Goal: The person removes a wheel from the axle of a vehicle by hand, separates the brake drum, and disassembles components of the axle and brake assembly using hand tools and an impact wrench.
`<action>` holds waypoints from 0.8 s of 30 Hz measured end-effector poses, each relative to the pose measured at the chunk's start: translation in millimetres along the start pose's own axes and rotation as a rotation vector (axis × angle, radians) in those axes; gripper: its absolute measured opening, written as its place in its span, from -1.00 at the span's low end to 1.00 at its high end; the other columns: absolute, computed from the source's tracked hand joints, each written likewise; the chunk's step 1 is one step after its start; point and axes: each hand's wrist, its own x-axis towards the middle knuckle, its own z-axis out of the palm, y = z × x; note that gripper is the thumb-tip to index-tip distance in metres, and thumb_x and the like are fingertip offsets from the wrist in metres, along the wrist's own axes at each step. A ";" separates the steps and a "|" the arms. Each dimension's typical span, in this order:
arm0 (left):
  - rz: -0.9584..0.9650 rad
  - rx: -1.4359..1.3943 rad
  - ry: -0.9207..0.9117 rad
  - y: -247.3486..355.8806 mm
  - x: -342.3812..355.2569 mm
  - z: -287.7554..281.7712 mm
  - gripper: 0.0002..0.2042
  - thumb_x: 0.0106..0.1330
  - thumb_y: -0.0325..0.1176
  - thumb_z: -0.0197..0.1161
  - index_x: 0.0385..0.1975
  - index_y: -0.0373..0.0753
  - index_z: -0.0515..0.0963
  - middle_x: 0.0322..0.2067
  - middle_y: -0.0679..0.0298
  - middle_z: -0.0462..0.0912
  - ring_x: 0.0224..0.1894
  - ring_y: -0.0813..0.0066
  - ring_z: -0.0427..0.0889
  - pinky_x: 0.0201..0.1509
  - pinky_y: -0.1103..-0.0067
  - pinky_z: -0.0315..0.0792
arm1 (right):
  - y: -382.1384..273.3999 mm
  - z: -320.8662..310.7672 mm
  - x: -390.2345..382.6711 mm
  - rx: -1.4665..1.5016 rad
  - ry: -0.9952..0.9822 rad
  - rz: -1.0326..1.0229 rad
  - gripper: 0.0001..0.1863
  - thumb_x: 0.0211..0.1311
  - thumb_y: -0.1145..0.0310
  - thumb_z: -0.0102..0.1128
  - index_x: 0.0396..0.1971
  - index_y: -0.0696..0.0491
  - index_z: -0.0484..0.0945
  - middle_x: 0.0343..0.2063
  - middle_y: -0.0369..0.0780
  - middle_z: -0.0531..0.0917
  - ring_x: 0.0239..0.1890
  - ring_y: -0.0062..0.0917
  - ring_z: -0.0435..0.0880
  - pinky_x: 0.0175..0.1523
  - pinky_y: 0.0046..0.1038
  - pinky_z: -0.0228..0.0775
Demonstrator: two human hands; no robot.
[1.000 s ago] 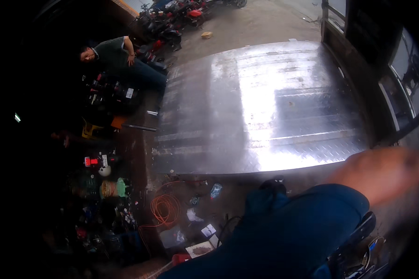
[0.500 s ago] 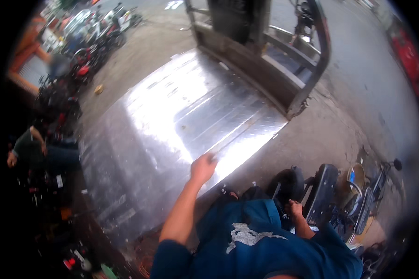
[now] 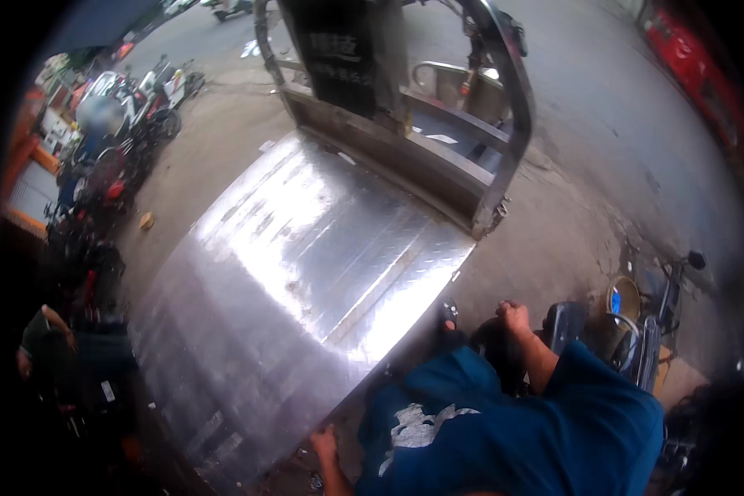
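A shiny metal cargo bed [image 3: 347, 273] with a ribbed, patterned floor fills the middle. My left hand [image 3: 324, 442] is low beside its near edge; its fingers are too small and dim to read, and I cannot tell whether they touch the edge. In front of my body, my right hand [image 3: 513, 317] is raised with curled fingers, clear of the bed's right side. Whatever those fingers hold, if anything, is hidden. At the bed's far end stands a metal frame [image 3: 438, 186] with a dark panel [image 3: 336, 62].
Parked motorbikes [image 3: 132, 124] line the far left. Another person's arm [image 3: 56, 318] shows at the left edge. On my right are a dark seat [image 3: 564, 324], a bucket [image 3: 625, 296] and a bike part with a mirror [image 3: 696, 260]. A red vehicle [image 3: 694, 62] stands far right.
My left hand has moved from above the bed back and down to its near edge. The right hand has gone forward and up. My view has shifted, turning my body right.
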 end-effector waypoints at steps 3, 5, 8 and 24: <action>-0.058 -0.147 0.056 -32.8 -10.6 34.2 -0.67 0.06 -0.29 0.26 -0.28 -0.44 0.54 -0.42 0.04 0.63 -0.35 0.25 0.60 -0.22 0.41 0.42 | -60.3 -4.5 44.1 0.002 -0.064 -0.087 -0.70 0.17 0.26 0.03 -0.23 0.17 0.52 -0.49 -0.22 0.60 -0.56 -0.57 0.52 -0.51 -0.56 0.32; -0.071 -0.035 0.014 -50.0 -6.9 73.8 -0.60 0.08 -0.22 0.22 -0.20 -0.44 0.53 -0.33 -0.06 0.62 -0.22 0.12 0.61 -0.13 0.39 0.43 | -111.0 -27.0 72.6 0.057 0.004 -0.114 -0.66 0.21 0.14 -0.01 -0.22 0.09 0.53 -0.39 -0.21 0.63 -0.41 -0.53 0.58 -0.33 -0.52 0.38; -0.072 0.032 0.015 39.9 -50.0 106.6 -0.61 0.07 -0.21 0.24 -0.23 -0.43 0.54 -0.28 -0.04 0.62 -0.18 0.14 0.59 -0.09 0.42 0.43 | -172.3 -55.3 116.8 0.172 0.052 -0.267 -0.47 0.21 0.03 0.01 0.01 0.16 0.41 -0.15 -0.12 0.58 -0.15 -0.43 0.57 -0.06 -0.39 0.35; -0.255 -0.178 0.217 0.6 -68.6 136.4 -0.54 0.09 -0.15 0.17 -0.06 -0.31 0.46 -0.13 -0.06 0.53 -0.02 0.05 0.50 0.04 0.36 0.38 | -276.3 -36.1 302.1 0.140 -0.041 -0.816 -0.55 0.17 0.06 0.01 -0.26 0.20 0.51 -0.38 -0.13 0.56 -0.33 -0.44 0.55 -0.24 -0.37 0.45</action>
